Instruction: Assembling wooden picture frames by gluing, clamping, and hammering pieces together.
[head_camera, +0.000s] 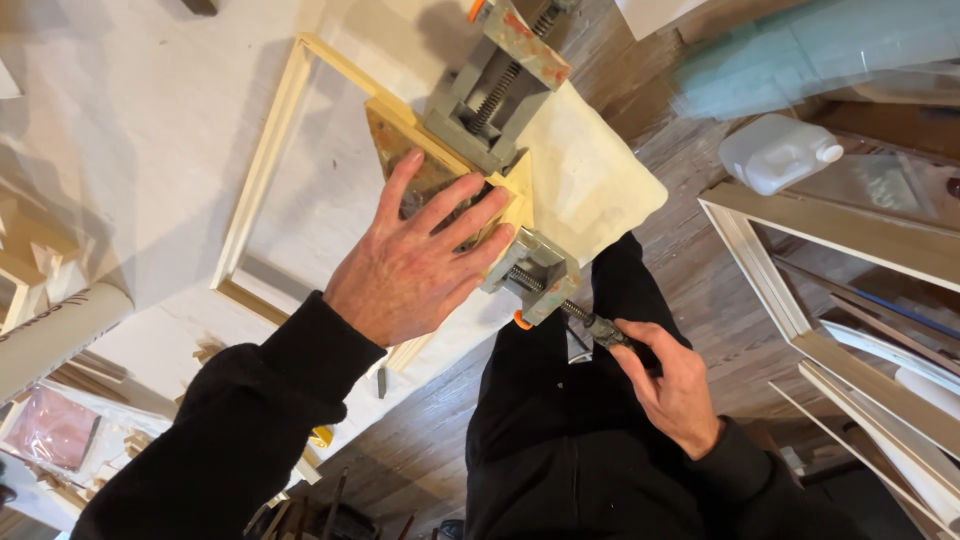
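Head view: left hand (412, 262) flat, pressing wooden frame (262, 165) corner in corner clamp (500, 110); right hand (672, 385) grasps screw handle (606, 332), tightening unfinished.

We see the large white worktable (120, 120) filling the upper left of the frame, and on it lies the pale wooden picture frame (262, 170). Its corner at upper centre sits in the grey metal corner clamp (490, 100). Our left hand (405, 265) rests on that corner, at centre. Lower right of it, our right hand (672, 385) grips the clamp's screw handle (600, 328). The white plastic jug (775, 152) lies at upper right, above the stacked wooden frames (800, 300) at right.
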